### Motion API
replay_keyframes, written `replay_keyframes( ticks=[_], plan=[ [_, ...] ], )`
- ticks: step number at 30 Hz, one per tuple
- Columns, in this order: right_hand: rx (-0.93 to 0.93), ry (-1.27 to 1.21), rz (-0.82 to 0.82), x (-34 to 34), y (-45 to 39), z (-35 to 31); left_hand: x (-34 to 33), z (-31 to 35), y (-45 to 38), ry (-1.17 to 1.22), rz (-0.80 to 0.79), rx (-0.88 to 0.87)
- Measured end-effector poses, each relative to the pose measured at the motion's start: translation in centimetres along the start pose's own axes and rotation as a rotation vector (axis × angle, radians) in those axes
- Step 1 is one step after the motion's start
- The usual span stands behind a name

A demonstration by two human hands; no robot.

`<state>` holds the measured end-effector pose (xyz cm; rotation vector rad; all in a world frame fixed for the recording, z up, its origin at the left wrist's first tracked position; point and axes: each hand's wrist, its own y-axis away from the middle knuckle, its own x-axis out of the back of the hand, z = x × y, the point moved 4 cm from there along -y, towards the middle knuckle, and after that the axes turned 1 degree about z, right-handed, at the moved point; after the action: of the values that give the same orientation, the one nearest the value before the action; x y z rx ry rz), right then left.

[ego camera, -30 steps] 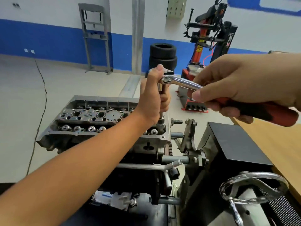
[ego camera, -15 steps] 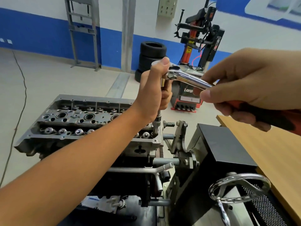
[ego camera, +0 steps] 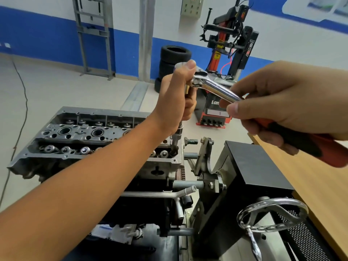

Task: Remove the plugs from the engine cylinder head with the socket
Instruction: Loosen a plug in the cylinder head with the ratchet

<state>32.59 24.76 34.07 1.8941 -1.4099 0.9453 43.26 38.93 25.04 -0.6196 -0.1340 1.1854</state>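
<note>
Chrome ratchet [ego camera: 212, 89]: right hand [ego camera: 282, 106] grips handle, left hand [ego camera: 177, 102] wraps socket extension [ego camera: 177, 140] over cylinder head [ego camera: 98, 136].

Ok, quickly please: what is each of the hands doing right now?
Left hand: closed around the top of the socket extension, thumb on the ratchet head.
Right hand: closed around the ratchet handle.

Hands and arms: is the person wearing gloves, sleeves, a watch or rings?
No. The left hand and right hand are bare, with no gloves or rings showing. The left forearm has no sleeve and no watch. The right wrist is out of view.
</note>
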Motion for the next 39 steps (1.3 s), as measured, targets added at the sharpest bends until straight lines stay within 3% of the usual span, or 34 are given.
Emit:
replay_keyframes(
  ticks=[15, 18, 22, 25, 29, 33, 39],
  plan=[
    [-0.028, -0.113, 0.078, -3.3, 1.1, -0.8, 0.7, -0.3, 0.3, 0.065, -0.248, 0.08],
    [-0.052, 0.024, 0.118, -3.5, 1.4, -1.7, 0.7, -0.4, 0.1, 0.068, -0.238, 0.075],
    [-0.111, 0.465, 0.146, -4.2, 2.5, -3.4, 0.6, -0.2, 0.2, 0.063, -0.141, 0.035],
    [-0.148, 0.79, 0.196, -5.4, 3.9, -4.4, 0.8, -0.2, 0.6, 0.045, -0.032, 0.004],
    [-0.067, 1.022, 0.347, -7.6, 5.5, -6.1, 1.6, 0.0, 1.0, 0.05, 0.137, -0.033],
    [-0.029, 1.071, 0.423, -8.6, 5.1, -7.0, 2.1, 0.1, 1.0, 0.081, 0.165, -0.007],
    [-0.071, 0.943, 0.481, -3.7, 3.5, -3.9, 3.1, -0.6, 0.6, 0.077, 0.026, 0.084]
  ],
)
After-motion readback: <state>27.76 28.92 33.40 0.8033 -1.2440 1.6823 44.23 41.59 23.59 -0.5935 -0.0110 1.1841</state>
